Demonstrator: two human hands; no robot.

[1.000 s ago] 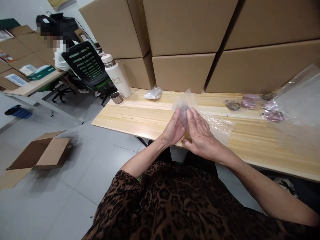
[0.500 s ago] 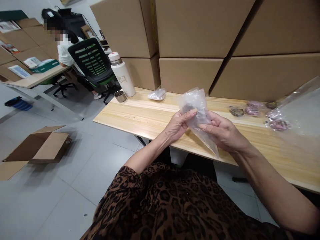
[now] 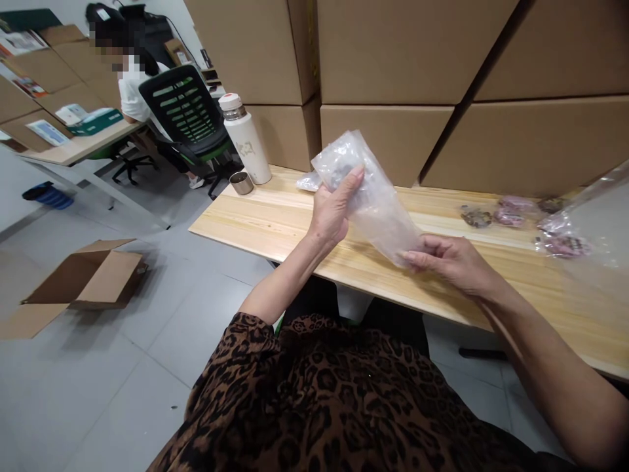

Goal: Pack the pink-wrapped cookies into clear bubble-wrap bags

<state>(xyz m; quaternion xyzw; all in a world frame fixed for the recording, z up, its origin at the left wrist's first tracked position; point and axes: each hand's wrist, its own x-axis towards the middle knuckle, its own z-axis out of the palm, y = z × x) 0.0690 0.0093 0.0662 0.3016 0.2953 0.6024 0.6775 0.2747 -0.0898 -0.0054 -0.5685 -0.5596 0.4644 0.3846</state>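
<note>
Head view: left hand (image 3: 334, 203) grips the upper part of a translucent plastic bag (image 3: 386, 219), thumb pressed on its front; the fingers behind are mostly hidden. A dark shape shows through the film near the thumb — its nature cannot be told. Right hand (image 3: 449, 262) pinches the lower right end between thumb and bent fingers. Bag slants between the two hands, held over the wooden table (image 3: 260, 226).

Surroundings, same view: a clear packet (image 3: 305, 182) lies on the table, partly hidden by the bag. White flask (image 3: 247, 147) stands upright with a metal cup (image 3: 242, 184) just beside it. To the right — a dark packet (image 3: 476, 217), pink packets (image 3: 512, 211) and a large plastic sheet (image 3: 602, 229). Stacked cartons (image 3: 386, 141) line the back; an open carton (image 3: 105, 282) sits on the floor
</note>
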